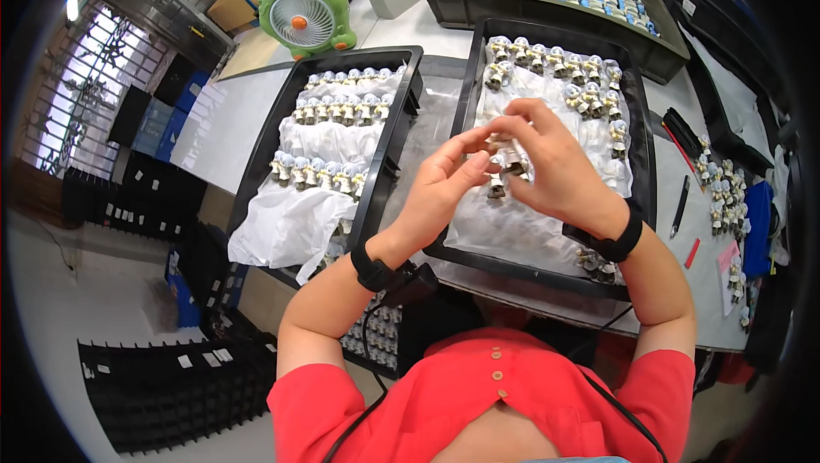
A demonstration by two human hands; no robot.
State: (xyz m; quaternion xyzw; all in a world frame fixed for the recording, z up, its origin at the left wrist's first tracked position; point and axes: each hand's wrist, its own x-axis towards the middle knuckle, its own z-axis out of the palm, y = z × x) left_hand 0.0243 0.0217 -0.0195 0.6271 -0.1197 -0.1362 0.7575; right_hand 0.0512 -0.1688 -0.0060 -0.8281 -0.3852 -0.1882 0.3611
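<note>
Over the right-hand black tray [647, 207], my two hands come together around a small white-and-dark figurine [510, 158]. My left hand [444, 179] is closed toward it from the left, thumb and fingertips at its side. From the right, my right hand [559, 164] curls its fingers and thumb about the same figurine. Fingers partly cover it. Just below, another small figurine [495, 188] shows beside my left fingertips. White tissue sheeting [487, 222] lines the tray, and rows of blue-headed figurines [555, 60] lie on it at the far end and right side.
A second black tray [275, 143] with figurine rows and tissue stands left. Behind are a green fan [301, 14] and an olive crate [547, 10] of figurines. At right lie a black pen-like tool [680, 207], a red strip [693, 253] and loose figurines [724, 194].
</note>
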